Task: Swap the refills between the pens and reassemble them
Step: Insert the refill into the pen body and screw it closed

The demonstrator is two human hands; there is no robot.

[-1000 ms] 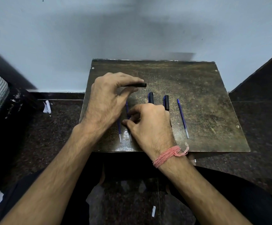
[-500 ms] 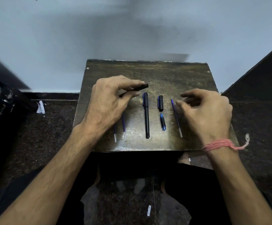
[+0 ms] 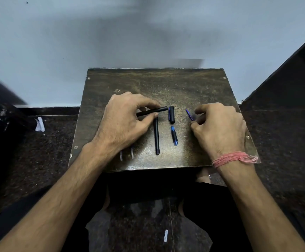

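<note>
My left hand [image 3: 122, 122] pinches a black pen barrel [image 3: 152, 111] between thumb and forefinger, held level just above the dark board [image 3: 166, 84]. Another black pen barrel [image 3: 156, 137] lies lengthwise in the middle of the board. To its right lie a black-and-blue cap [image 3: 171, 114] and a small blue pen piece [image 3: 174, 135]. My right hand [image 3: 219, 128] closes its fingertips on a thin blue refill [image 3: 189, 114], whose far end sticks out past the fingers. The tips of two more refills [image 3: 126, 155] show under my left wrist.
The board rests low against a pale wall, with dark speckled floor on both sides. White paper scraps [image 3: 39, 124] lie on the floor at the left. A small white scrap [image 3: 165, 235] lies on the floor between my legs.
My right hand moved from the middle of the board to the right-hand refill and closed on it. My left hand shifted slightly right, still holding the barrel.
</note>
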